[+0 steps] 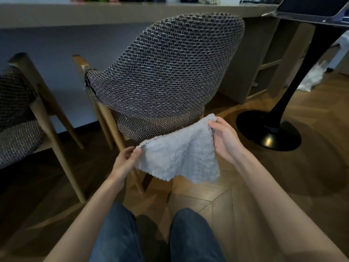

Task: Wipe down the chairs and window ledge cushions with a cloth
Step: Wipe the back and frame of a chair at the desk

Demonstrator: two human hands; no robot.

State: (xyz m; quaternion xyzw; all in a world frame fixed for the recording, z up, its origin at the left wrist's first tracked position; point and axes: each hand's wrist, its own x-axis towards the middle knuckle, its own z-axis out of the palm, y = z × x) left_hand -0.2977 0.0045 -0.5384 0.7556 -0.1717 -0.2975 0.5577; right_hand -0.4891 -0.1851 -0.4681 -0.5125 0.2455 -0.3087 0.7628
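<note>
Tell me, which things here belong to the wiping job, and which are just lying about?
For the job: fluffy grey cloth, pinched at its corners by the left hand and right hand; woven chair ahead; second woven chair at the left edge.
Just there: black pedestal base; counter; open shelves; wooden floor.

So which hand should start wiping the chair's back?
Probably the right hand: it pinches the top corner of the fluffy grey cloth, held higher and nearer the woven chair back. The left hand pinches the lower corner, down by the chair's legs.
</note>
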